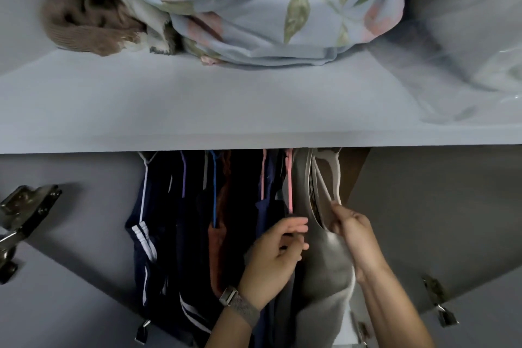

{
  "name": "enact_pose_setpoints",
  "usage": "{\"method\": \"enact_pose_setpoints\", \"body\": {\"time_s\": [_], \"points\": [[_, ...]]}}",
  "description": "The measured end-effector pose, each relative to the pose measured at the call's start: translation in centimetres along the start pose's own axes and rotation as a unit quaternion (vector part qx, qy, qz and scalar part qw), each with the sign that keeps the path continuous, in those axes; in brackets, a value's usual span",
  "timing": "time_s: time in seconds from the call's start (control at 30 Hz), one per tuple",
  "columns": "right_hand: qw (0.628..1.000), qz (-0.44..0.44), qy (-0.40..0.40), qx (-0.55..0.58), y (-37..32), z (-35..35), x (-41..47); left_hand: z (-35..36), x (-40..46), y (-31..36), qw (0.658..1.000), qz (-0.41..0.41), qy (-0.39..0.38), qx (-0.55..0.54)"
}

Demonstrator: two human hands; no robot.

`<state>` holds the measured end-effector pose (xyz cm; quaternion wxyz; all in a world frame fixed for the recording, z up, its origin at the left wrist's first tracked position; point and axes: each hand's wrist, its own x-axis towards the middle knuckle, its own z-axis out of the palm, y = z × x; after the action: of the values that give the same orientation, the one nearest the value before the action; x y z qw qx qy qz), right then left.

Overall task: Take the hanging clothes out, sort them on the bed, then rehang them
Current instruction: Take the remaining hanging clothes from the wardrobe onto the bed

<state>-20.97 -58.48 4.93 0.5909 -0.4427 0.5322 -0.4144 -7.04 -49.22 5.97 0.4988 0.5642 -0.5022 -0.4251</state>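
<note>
I see the left hand with fingers curled on a pink hanger, while the right hand pinches the grey garment hanging at the row's right end, under the shelf.

1 head-worn camera faces forward and down into the wardrobe, close above the shelf and hanging clothes.
</note>
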Motion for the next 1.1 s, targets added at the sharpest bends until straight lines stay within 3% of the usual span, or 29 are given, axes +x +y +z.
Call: {"method": "enact_pose_setpoints", "body": {"time_s": [0.3,0.47,0.57,0.7,0.8,0.87,0.97,1.1], "points": [[0.984,-0.012,-0.072,-0.163,-0.3,-8.2,-6.7,3.7,1.7,0.4,0.995,0.058,-0.052,0.065],[0.949,-0.035,-0.083,-0.303,-1.0,-11.3,-8.9,6.2,1.9,-0.6,0.988,0.077,-0.073,0.110],[0.933,-0.076,-0.096,-0.338,-2.3,-12.2,-10.1,6.8,2.7,-1.1,0.958,0.161,-0.054,0.231],[0.924,-0.099,-0.112,-0.351,-3.8,-14.7,-11.7,5.9,4.3,-1.8,0.931,0.181,-0.023,0.315],[0.924,-0.088,-0.100,-0.357,-4.6,-17.2,-13.4,4.6,5.2,-1.8,0.881,0.253,0.011,0.400],[0.924,-0.090,-0.087,-0.362,-4.5,-18.4,-14.4,4.1,5.1,-1.4,0.866,0.294,-0.041,0.403],[0.914,-0.101,-0.046,-0.390,-3.5,-20.2,-14.9,4.0,3.1,-0.4,0.876,0.298,-0.096,0.366],[0.850,-0.166,0.067,-0.495,-2.3,-22.0,-14.2,4.3,-1.7,0.7,0.903,0.244,-0.027,0.352]]}}
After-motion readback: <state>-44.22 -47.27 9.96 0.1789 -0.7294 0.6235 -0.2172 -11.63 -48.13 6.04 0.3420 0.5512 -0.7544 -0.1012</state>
